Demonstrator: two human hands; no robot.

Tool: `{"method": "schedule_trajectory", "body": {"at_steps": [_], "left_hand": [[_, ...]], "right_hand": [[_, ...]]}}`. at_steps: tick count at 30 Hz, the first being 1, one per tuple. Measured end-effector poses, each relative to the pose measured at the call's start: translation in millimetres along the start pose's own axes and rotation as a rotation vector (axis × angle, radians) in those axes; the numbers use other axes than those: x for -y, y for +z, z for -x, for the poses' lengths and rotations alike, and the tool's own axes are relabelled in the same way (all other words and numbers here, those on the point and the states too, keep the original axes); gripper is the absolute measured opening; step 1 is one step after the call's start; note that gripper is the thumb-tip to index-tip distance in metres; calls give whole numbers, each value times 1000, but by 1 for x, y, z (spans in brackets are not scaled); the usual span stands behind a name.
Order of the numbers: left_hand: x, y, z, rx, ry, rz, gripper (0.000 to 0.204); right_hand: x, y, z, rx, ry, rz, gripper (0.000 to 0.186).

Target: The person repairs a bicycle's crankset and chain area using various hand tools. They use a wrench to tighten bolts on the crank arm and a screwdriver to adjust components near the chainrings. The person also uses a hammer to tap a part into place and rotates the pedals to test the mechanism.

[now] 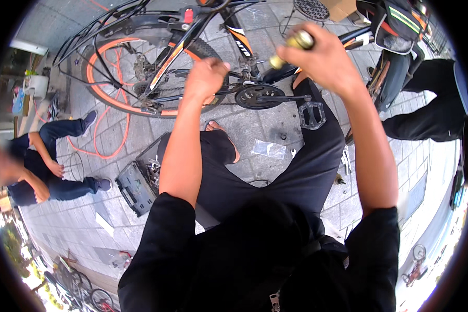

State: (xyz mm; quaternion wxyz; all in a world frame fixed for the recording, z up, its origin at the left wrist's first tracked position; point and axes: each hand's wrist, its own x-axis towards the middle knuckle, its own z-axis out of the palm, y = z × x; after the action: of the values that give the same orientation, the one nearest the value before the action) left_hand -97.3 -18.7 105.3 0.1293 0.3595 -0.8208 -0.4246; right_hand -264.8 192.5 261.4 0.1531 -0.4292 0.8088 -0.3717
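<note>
An orange-and-black bicycle [239,39] stands in front of me, its spoked wheel [91,70] with an orange rim to the left. My right hand [322,60] is raised above the frame, its fingers wrapped round a short yellowish tool [276,62] with a rounded end; blur hides its exact kind. To the left, my left hand [207,80] hovers over the bicycle near the tyre, fingers curled together. What they hold, if anything, cannot be made out. Between and below my hands sit the black chainring [252,97] and a flat pedal [313,114] on its crank.
A grey toolbox [135,190] lies open by my left leg. A clear plastic bag [269,149] and small parts lie on the paving between my legs. An orange hose [109,155] coils at left, near a seated person [26,166]. Another person's dark-trousered legs [426,119] are at right.
</note>
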Motion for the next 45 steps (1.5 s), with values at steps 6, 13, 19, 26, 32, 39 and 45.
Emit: {"method": "schedule_trajectory", "body": {"at_steps": [6,13,19,26,32,39,45], "left_hand": [[2,-50,5,-812,184,-49,50],[28,-58,-4,-724,67,-68,61],[28,-37,-29,-806,197,-66,60],[44,-54,-56,-799,407,-42,65],[51,-53,-60,-728,245,-33,60],[39,-58,-44,-723,227,-64,49],[12,-47,-34,-871,214,-172,40]], "right_hand": [[-79,57,68,-91,433,-755,13],[-36,35,62,500,293,923,43],[-110,35,90,416,231,968,43],[-274,-42,222,-353,699,358,54],[-304,-26,305,-133,764,503,57],[-163,-1,91,269,615,487,79],[-186,68,77,236,795,218,99]]}}
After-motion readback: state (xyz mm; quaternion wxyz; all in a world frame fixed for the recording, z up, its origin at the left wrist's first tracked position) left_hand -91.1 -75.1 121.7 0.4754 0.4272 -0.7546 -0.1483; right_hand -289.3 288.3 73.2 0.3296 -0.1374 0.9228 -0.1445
